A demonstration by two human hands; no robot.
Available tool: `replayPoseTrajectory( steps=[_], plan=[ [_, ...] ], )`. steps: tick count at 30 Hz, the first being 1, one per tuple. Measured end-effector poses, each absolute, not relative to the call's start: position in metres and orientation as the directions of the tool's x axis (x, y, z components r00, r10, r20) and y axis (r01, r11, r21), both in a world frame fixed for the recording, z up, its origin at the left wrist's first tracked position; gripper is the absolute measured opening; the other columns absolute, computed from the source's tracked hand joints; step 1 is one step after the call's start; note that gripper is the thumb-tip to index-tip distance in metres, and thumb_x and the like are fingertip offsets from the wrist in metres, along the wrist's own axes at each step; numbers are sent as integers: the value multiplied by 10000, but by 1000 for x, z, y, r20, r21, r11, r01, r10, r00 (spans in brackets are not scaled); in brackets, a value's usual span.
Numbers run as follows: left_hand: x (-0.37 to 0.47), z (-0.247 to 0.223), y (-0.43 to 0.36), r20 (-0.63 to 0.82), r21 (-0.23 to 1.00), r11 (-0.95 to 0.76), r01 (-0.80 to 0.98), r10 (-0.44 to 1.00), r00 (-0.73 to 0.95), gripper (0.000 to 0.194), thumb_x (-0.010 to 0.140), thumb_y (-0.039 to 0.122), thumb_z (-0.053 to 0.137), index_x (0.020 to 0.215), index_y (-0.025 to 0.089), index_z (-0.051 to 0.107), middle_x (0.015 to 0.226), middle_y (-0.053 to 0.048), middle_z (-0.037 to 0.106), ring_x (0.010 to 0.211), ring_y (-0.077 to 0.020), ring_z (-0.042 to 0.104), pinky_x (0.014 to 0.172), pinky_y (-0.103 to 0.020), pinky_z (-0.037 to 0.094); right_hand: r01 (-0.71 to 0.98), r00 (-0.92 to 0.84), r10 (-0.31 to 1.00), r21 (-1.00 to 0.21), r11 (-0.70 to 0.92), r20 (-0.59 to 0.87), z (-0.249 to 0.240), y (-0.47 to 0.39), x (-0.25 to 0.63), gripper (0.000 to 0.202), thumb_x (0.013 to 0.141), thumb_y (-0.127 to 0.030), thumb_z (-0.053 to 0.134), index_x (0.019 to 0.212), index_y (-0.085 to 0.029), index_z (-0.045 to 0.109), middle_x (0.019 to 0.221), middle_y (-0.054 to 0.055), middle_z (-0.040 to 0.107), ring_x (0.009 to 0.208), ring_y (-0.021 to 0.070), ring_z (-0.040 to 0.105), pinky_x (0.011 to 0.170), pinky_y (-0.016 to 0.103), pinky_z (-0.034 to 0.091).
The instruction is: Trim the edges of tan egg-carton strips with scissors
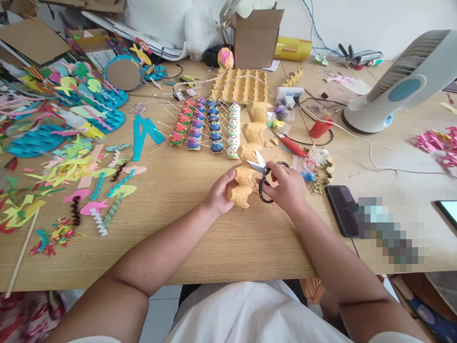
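Observation:
My left hand (222, 191) is closed around the near end of a strip of tan egg carton (245, 175), which runs away from me in a row of bumpy cups. In my right hand (287, 186) is a pair of black-handled scissors (264, 172), its blades parted and lying over the strip's right edge. Beyond the strip's left side stand several rows of painted egg-carton caterpillars (215, 126) with pins stuck in them. An uncut egg tray (240, 85) lies behind those rows.
Coloured paper cut-outs and pipe cleaners (114, 181) spread over the left of the table. A red cup (321, 127), a red-handled tool (293, 145), carton scraps (323, 176) and a black phone (342, 209) lie to the right. A white fan (400, 88) stands farther back, its cable crossing the tabletop.

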State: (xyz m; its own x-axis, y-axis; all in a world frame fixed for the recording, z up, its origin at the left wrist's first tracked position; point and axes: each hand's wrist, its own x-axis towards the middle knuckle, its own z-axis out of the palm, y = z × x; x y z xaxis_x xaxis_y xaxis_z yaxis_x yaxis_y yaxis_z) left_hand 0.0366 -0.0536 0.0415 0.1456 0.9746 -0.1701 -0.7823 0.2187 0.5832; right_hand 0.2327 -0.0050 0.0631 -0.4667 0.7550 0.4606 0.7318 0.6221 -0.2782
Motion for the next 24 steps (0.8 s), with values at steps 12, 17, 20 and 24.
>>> replayPoseTrajectory(
  steps=[12,17,20,24],
  plan=[
    [34,41,-54,-94,622,200,-757,979,182,480,837,369,737,1274,189,656,911,-12,783,757,-158,728,653,-266,594,765,-489,719,-154,626,494,65,-5,238,356,954,-476,583,1155,-206,697,707,29,680,655,190,580,621,314,295],
    [35,42,-55,-28,635,168,-754,980,195,444,812,404,770,1193,189,693,903,-6,778,752,-148,709,640,-253,589,791,-490,710,-85,606,507,66,-4,238,338,968,-438,565,1172,-209,708,704,31,687,670,196,588,640,320,305],
    [36,43,-55,-25,636,165,-754,981,194,464,809,404,777,1206,182,685,941,-14,779,756,-148,707,649,-256,594,807,-482,712,-58,588,510,64,-4,239,332,973,-428,561,1174,-211,713,704,33,689,678,198,593,640,322,300],
    [37,41,-56,-42,642,185,-744,977,207,459,826,409,760,1220,188,674,1013,-26,780,780,-145,714,656,-247,593,820,-469,725,-55,569,505,61,-2,242,313,967,-413,579,1177,-226,716,712,32,695,687,199,602,630,320,285]
  ],
)
